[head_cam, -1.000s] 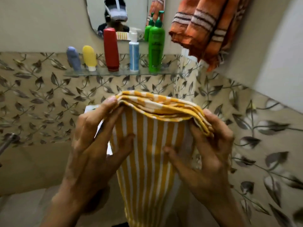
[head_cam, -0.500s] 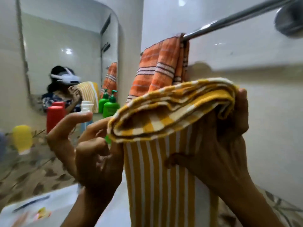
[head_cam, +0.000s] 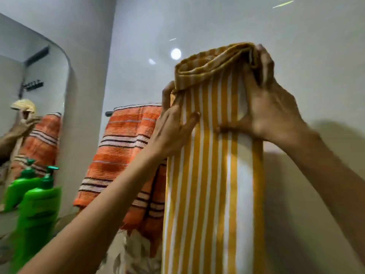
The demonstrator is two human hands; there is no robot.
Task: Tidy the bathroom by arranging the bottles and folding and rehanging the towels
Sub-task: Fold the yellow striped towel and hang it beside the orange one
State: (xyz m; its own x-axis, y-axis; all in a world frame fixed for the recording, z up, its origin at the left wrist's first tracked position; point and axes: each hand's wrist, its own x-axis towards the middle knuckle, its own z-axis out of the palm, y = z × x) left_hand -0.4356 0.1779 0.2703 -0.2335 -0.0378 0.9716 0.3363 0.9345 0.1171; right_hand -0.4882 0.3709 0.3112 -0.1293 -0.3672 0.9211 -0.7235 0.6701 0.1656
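Note:
A folded yellow-and-white striped towel (head_cam: 213,175) hangs long in front of me, raised high against the white wall. My left hand (head_cam: 171,123) grips its upper left edge, thumb pressed on the front. My right hand (head_cam: 264,103) holds the upper right corner, fingers over the folded top. An orange striped towel (head_cam: 126,155) hangs on a rail (head_cam: 109,113) behind and to the left, lower than the yellow towel's top. The rail's right part is hidden behind the yellow towel and my hands.
A green pump bottle (head_cam: 37,210) stands at the lower left, beside a mirror (head_cam: 31,107) that reflects it, the orange towel and my raised hands. A white wall corner juts out between mirror and rail. Leaf-patterned tiles show at the bottom.
My view swung up and right from the bottle shelf. Both hands lifted the yellow towel from chest height to above the rail with the orange towel.

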